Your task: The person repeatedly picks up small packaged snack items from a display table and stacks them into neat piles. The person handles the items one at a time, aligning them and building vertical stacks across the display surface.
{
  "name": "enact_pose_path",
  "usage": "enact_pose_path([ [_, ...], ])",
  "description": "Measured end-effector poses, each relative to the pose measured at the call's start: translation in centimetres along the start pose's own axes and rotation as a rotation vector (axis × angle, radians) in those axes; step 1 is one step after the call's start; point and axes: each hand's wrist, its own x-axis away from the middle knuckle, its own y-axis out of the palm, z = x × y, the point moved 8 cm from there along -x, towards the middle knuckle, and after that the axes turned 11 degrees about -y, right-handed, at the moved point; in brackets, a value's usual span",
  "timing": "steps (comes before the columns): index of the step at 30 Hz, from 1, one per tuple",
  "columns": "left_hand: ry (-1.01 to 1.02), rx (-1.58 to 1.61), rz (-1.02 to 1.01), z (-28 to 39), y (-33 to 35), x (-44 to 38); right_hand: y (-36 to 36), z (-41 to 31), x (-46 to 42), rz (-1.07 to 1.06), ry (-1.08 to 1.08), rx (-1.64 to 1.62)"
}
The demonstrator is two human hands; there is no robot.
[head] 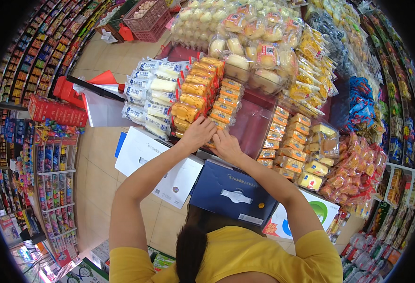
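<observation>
My left hand bends over the front end of a row of orange-labelled wrapped cakes. Close against it, my right hand touches the same front end, its fingertips pointing inward. The fingers hide most of the packet beneath them, so a grip cannot be made out. Just left of my left hand stands a row of bear-shaped pastries in red-edged clear wrappers. Beyond those lie white wrapped cakes in two columns. To the right of the orange-labelled row, the dark red display bin shows its bare floor.
White and dark blue cartons stand along the display's near side. Clear dividers edge the bin. More orange-labelled cakes and bagged bread fill other sections. A white panel juts out at left above tiled floor.
</observation>
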Motion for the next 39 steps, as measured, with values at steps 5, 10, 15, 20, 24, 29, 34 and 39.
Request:
enact_pose_path([
  [5,-0.002,-0.133,-0.075,0.6,1.5,0.3,-1.1,1.0,0.1,0.026,0.086,-0.177],
  [10,0.033,-0.128,-0.280,1.9,0.3,-0.6,3.0,6.3,6.6,0.341,1.153,-1.263],
  [15,-0.080,0.007,-0.338,2.5,3.0,-1.7,6.4,5.0,2.2,0.669,1.209,-1.972],
  [20,-0.091,0.176,-0.447,1.6,4.6,-0.8,4.2,4.6,1.5,0.216,1.347,-1.646],
  [24,-0.054,0.184,-0.391,2.1,2.7,-2.0,4.4,14.9,3.3,0.544,1.351,-0.988],
  [29,-0.075,0.295,-0.377,2.4,3.0,-2.8,3.4,19.8,-1.8,0.511,1.076,-0.708],
  [34,-0.109,0.313,-0.417,2.2,3.9,-1.7,-5.6,15.6,3.3,-0.030,0.610,-0.492],
  [39,-0.133,0.286,-0.403,2.2,4.2,-1.7,-16.3,12.6,14.9,-0.642,0.492,-0.037],
])
